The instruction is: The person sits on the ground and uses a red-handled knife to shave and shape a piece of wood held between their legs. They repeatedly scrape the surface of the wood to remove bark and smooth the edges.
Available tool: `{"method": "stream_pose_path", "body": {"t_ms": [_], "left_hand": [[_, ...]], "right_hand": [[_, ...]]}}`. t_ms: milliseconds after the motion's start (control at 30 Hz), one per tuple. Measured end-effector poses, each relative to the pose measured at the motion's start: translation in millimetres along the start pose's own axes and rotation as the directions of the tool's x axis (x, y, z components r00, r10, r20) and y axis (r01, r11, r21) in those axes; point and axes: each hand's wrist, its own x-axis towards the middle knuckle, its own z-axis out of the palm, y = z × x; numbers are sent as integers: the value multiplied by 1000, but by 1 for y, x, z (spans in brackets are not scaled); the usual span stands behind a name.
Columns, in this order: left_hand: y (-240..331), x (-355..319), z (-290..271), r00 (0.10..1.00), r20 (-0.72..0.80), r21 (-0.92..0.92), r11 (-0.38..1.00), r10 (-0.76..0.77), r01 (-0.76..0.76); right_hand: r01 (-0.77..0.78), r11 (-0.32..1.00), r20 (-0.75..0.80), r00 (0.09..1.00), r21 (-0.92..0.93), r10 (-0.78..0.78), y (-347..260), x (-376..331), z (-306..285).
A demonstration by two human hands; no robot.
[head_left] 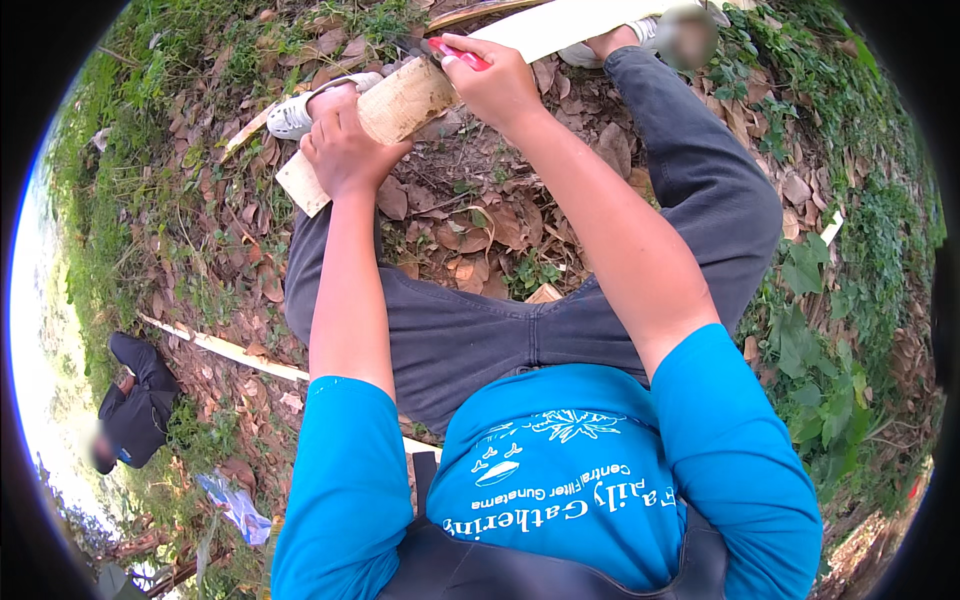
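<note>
Brown leaves [465, 238] litter the ground [560, 150]; green plants [815, 365] line its right edge; toward its left edge are a dark-clad person [142, 408] and a plastic bag [238, 508].

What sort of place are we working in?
Outdoors, probably a wooded or overgrown plot: dry fallen leaves lie about, with broad-leaved green plants at right and low greenery at left.

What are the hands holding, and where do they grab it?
The right hand holds a red-handled tool by its handle; the left hand grips a short wooden board toward its lower end.
</note>
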Motion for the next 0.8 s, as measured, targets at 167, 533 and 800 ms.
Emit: {"method": "stream_pose_path", "body": {"t_ms": [167, 533, 800], "left_hand": [[-6, 5, -6, 999, 3, 10, 999, 46, -46], [-32, 41, 2, 956, 289, -104, 994, 56, -27], [-55, 86, 10, 778, 612, -372, 919, 141, 127]], "right_hand": [[25, 986, 84, 996, 167, -40, 40, -28, -5], [-51, 981, 187, 982, 185, 16, 41, -95, -43], [-177, 939, 130, 981, 294, 144, -18, -133, -79]]}}
